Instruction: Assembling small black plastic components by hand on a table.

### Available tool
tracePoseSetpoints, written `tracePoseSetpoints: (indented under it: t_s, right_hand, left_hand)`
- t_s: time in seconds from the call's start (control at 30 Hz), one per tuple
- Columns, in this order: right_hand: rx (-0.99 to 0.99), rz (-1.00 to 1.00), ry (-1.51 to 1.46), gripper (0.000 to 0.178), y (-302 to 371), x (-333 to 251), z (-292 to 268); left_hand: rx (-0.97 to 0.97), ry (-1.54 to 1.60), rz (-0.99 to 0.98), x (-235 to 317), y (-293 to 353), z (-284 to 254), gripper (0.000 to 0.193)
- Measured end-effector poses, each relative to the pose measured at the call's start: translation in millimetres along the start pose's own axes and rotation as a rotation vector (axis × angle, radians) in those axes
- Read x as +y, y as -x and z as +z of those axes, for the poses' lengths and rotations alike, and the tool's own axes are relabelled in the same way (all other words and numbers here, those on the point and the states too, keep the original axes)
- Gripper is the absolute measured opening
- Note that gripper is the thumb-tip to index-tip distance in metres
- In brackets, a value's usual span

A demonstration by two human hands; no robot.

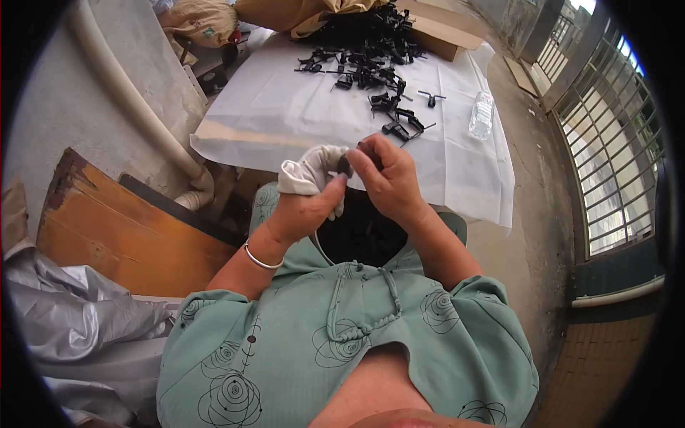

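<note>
My two hands meet above my lap, at the near edge of the table. A white cloth glove covers the fingers of my left hand (308, 187), while its thumb is bare. Closed fingers there hold a small black part (344, 166), mostly hidden between the hands. My right hand (392, 175) is bare, its thumb and fingers pinched at the same spot; what lies inside that pinch is hidden. Below the hands, a container in my lap holds a dark mass of black pieces (364, 232). Several black plastic parts with thin pins (403, 125) lie just beyond on the table.
White sheeting covers the table (264, 107). A heap of black parts (364, 36) lies at its far side beside an open cardboard box (439, 32). At the right stands a clear plastic bottle (482, 115). A pipe (128, 93) and wooden board (121, 221) are left.
</note>
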State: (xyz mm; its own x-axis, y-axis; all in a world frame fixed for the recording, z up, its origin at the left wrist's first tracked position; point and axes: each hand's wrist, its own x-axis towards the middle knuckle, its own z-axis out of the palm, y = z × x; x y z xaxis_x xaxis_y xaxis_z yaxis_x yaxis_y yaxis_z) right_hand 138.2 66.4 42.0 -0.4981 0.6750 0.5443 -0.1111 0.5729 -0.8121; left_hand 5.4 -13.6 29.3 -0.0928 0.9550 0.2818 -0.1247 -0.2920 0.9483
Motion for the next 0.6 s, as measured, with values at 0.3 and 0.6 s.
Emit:
tracePoseSetpoints:
  t_s: [0.3,0.6]
  right_hand:
    - [-0.209,0.039,0.206,0.023,-5.3,37.7,0.8]
    - [-0.064,0.307,-0.059,0.026,-11.1,59.8,24.5]
  left_hand:
    - [0.073,-0.299,-0.005,-18.3,-26.5,-12.3,0.027]
    - [0.07,-0.363,0.074,-46.0,-40.4,-36.8,0.032]
